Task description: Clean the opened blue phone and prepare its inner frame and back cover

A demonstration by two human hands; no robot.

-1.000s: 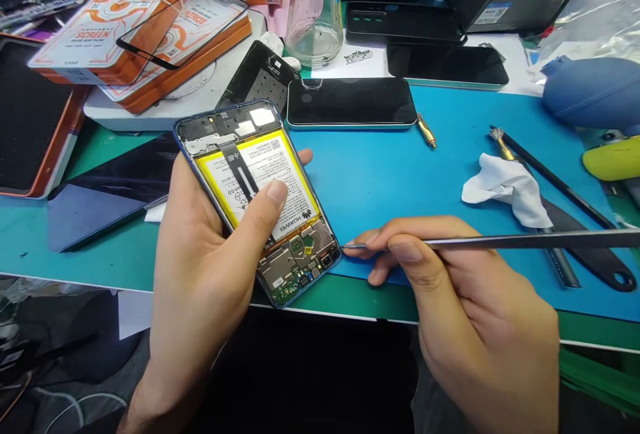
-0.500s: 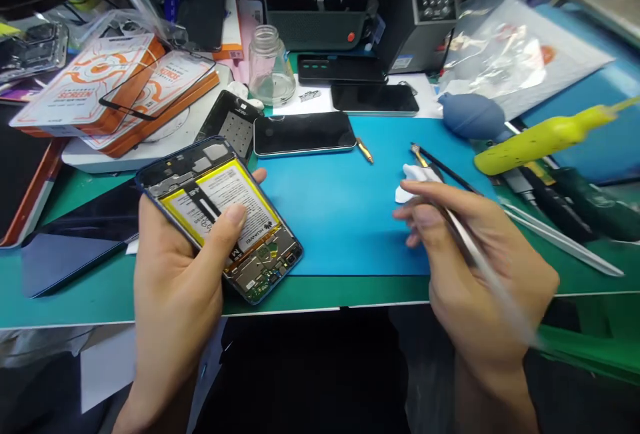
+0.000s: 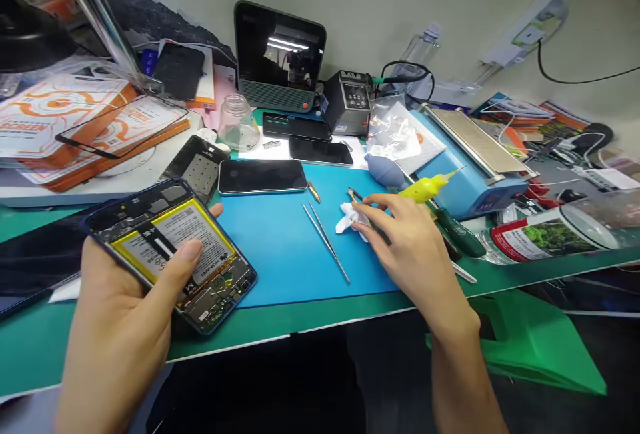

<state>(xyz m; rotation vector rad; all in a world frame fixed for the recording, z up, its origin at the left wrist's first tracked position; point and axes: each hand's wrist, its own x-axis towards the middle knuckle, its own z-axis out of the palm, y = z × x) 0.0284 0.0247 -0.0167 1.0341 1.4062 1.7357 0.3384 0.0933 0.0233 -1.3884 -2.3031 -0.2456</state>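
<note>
**Opened phone in the left hand, right hand out over the tool cluster**

Here the left hand (image 3: 120,327) is clamped on the opened phone (image 3: 173,254), fingers wrapped under its blue frame and the thumb pressed down on the yellow-edged battery (image 3: 175,244). The phone lies tilted in the palm above the near edge of the green mat (image 3: 310,314), its circuit-board end pointing toward the blue mat (image 3: 280,241) and its other end pointing to the person's left.

The right hand (image 3: 405,247) is well apart from the phone, reaching across the far right part of the blue mat. Its fingers are loosely spread and curled, clamped on nothing that shows; the fingertips rest at the white tissue (image 3: 350,221) and at a dark-handled tool (image 3: 356,195) lying there. Whether they actually pinch that tool cannot be told.

Between the two hands the tweezers (image 3: 325,241) lie free on the blue mat, running diagonally, touched by neither hand.

Just beyond the right hand stand a yellow-nozzled tool (image 3: 425,187) and a grey-blue air blower (image 3: 383,171). Farther back, a dark phone (image 3: 263,176) lies face up at the mat's far edge, with a glass jar (image 3: 237,124) behind it. Orange boxes (image 3: 75,127) are stacked at the far left.
</note>
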